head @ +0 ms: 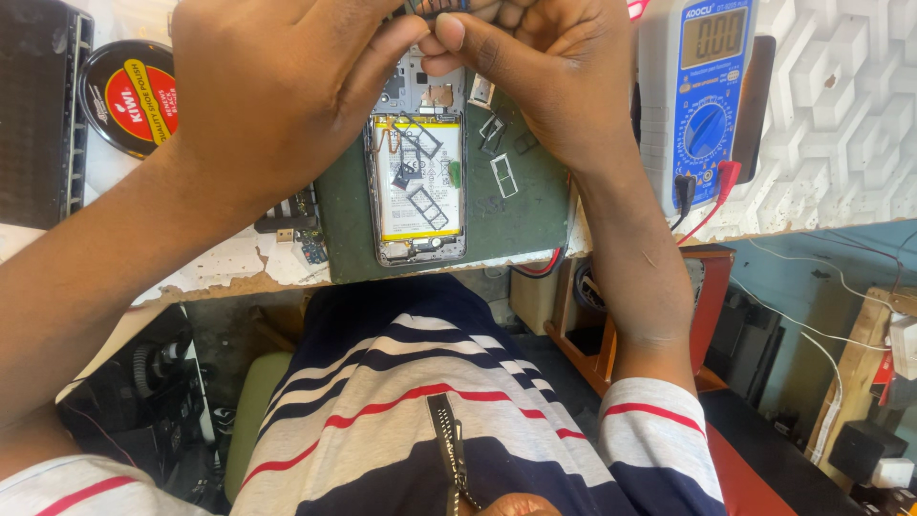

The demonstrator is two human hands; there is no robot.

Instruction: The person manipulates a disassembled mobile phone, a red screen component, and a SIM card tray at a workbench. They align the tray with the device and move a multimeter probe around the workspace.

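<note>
Up near the top of the counter (239,268), both my hands were pinched together on some tiny part (435,8) I couldn't make out, left hand (277,86) steadying, right hand (535,67) gripping with thumb and fingertips, held high so I could see it. Below them the opened phone (417,186) lay on a green mat (521,225), yellow-edged battery showing. A round black-and-red tin (119,96) sat left, a blue-and-white meter (702,86) right.

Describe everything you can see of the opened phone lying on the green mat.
The opened phone lies flat, back cover off, lengthwise on the green mat. A grey metal frame surrounds a white battery edged in yellow. Small metal tray-like frames rest on the battery. Its top end is hidden under the left hand and right hand, raised above it.
</note>
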